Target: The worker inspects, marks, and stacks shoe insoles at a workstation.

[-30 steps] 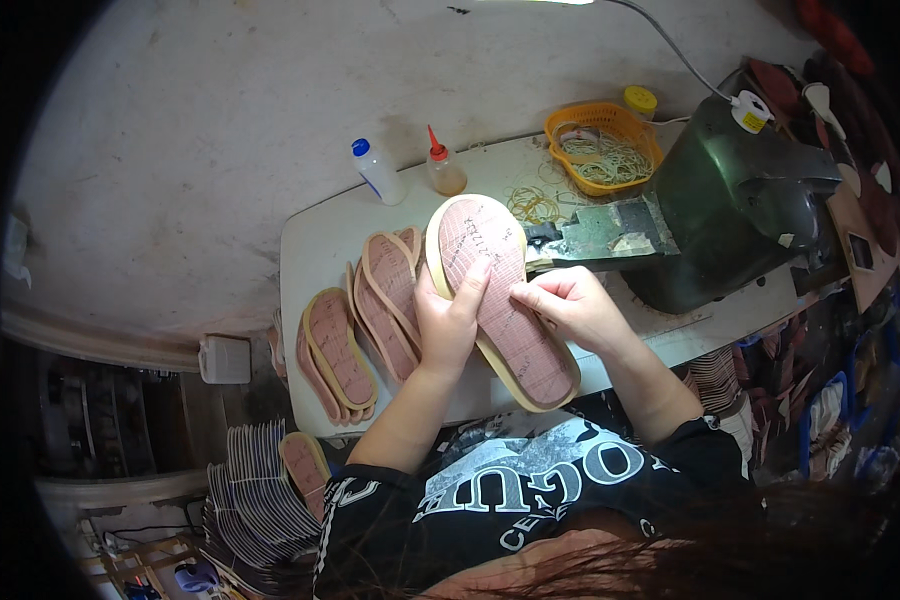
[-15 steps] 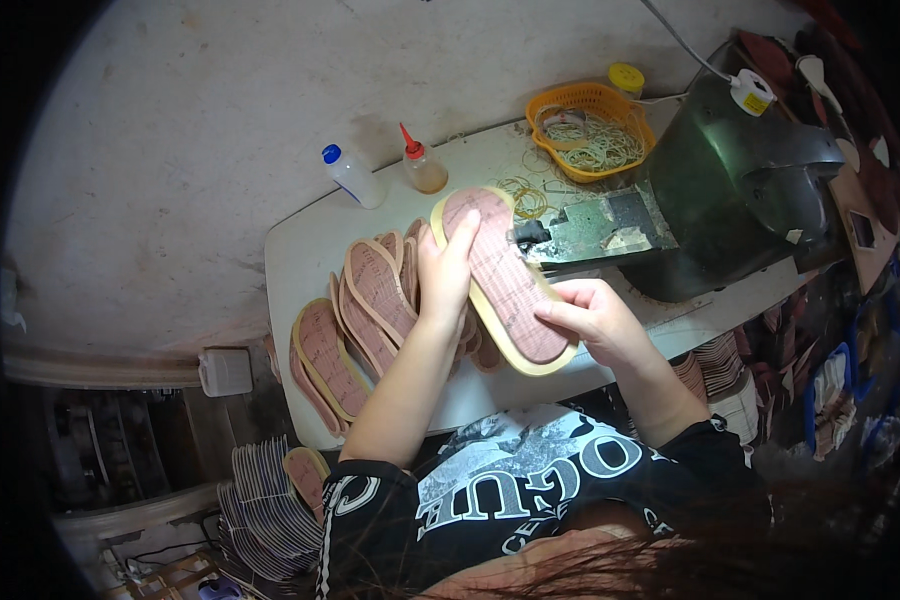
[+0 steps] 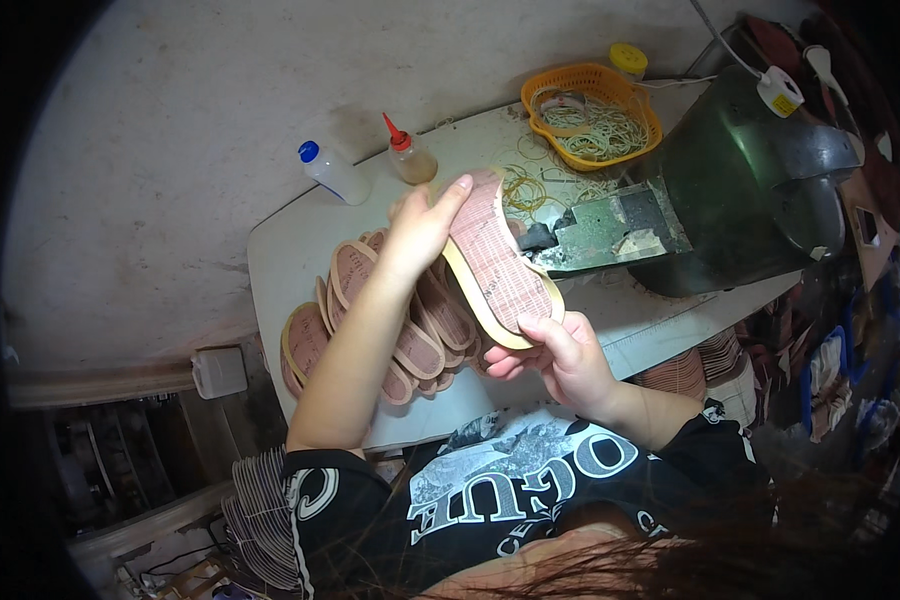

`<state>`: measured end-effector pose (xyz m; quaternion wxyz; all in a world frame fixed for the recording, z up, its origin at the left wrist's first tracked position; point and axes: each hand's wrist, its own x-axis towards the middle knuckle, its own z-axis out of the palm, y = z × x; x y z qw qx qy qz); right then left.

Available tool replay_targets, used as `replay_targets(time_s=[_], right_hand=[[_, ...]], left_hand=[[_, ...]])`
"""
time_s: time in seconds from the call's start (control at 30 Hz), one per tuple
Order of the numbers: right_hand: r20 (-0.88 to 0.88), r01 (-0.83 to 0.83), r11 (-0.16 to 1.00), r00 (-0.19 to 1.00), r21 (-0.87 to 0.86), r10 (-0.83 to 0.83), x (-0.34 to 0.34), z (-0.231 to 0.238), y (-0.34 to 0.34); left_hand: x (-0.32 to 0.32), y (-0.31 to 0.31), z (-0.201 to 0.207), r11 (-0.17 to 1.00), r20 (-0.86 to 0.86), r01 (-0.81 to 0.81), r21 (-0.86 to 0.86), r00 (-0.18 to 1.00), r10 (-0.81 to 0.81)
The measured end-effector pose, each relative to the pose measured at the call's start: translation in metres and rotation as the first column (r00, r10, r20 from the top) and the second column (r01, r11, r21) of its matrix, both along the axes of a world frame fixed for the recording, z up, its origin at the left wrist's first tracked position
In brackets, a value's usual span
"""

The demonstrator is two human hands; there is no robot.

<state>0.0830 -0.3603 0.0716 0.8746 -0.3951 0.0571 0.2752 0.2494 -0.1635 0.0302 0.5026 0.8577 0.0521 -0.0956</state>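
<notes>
A pink shoe insole (image 3: 498,250) with a pale yellow edge is held aslant between my two hands. My left hand (image 3: 425,232) grips its upper end, the thumb lying on the pink face. At the lower end my right hand (image 3: 570,365) pinches the rim, thumb on top and fingers underneath. The insole's right side lies close to the tip of the green machine's arm (image 3: 610,235); whether they touch I cannot tell. Below my left forearm several pink insoles (image 3: 355,275) lie in an overlapping pile on the white table (image 3: 280,245).
An orange basket (image 3: 535,110) holds pale bands or cords, and a yellow-lidded jar (image 3: 628,58) stands behind it. A red-nozzled bottle (image 3: 415,165) and a blue-capped bottle (image 3: 338,180) stand at the far edge. The large dark green machine body (image 3: 745,190) fills the right. Stacked pieces (image 3: 675,378) lie below the table.
The insole has shifted slightly left and up. My right hand has slid from the insole's right side to its lower end. My left hand still holds the upper end.
</notes>
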Motion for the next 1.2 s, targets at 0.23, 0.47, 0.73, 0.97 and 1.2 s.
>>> replay_targets(time_s=[0.23, 0.47, 0.73, 0.97, 1.2], right_hand=[[-0.002, 0.089, 0.996, 0.996, -0.021, -0.089, 0.017, -0.004, 0.012], [-0.037, 0.063, 0.997, 0.997, -0.037, -0.064, 0.027, -0.001, 0.017], [-0.101, 0.009, 0.997, 0.995, -0.079, -0.017, 0.037, 0.009, 0.011], [-0.068, 0.036, 0.995, 0.997, -0.092, -0.042, 0.036, 0.009, 0.009], [-0.054, 0.048, 0.99, 0.997, -0.13, -0.055, 0.038, 0.009, 0.006]], left_hand=[[0.024, -0.005, 0.077, 0.601, 0.339, 0.635, 0.485, 0.497, -0.798], [0.056, -0.028, 0.087, 0.167, -0.307, 0.972, 0.169, 0.212, -0.928], [0.044, -0.022, 0.099, 0.295, -0.305, 0.953, 0.071, 0.302, -0.903], [0.025, -0.012, 0.097, 0.416, -0.298, 0.907, 0.069, 0.417, -0.859], [-0.008, -0.004, 0.097, 0.619, -0.3, 0.768, 0.163, 0.637, -0.71]])
